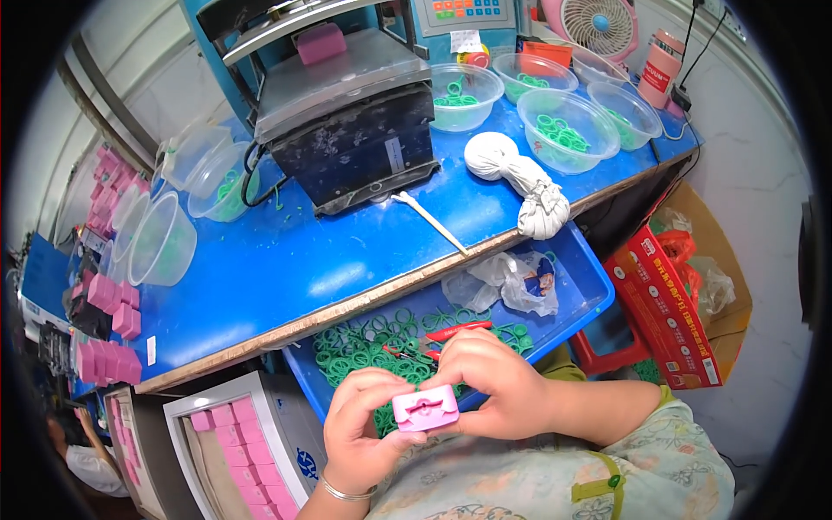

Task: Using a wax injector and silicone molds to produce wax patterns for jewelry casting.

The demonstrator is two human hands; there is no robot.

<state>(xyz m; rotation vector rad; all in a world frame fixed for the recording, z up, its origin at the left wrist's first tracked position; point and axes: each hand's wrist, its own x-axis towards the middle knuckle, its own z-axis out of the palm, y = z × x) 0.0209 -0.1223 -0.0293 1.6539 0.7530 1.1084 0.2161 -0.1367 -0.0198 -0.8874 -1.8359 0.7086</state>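
Note:
A small pink block [425, 409] with a shaped slot in its face is held between my two hands, close to my lap. My left hand [364, 425] grips its left side with the thumb below. My right hand [496, 381] closes on its right side and top. Just beyond my hands, a blue tray [582, 305] holds a heap of green ring-shaped pieces [360, 347]. A red-handled tool [458, 330] lies on those pieces, partly hidden by my right hand. A crumpled clear plastic bag [507, 284] sits at the tray's far side.
On the blue table [338, 260] stand a black heated-looking press [351, 143] and clear bowls [568, 130] with green pieces. A white cloth bundle [520, 178] and white stick [431, 224] lie nearer. A red carton [663, 312] is right; a bin of pink blocks [247, 446] left.

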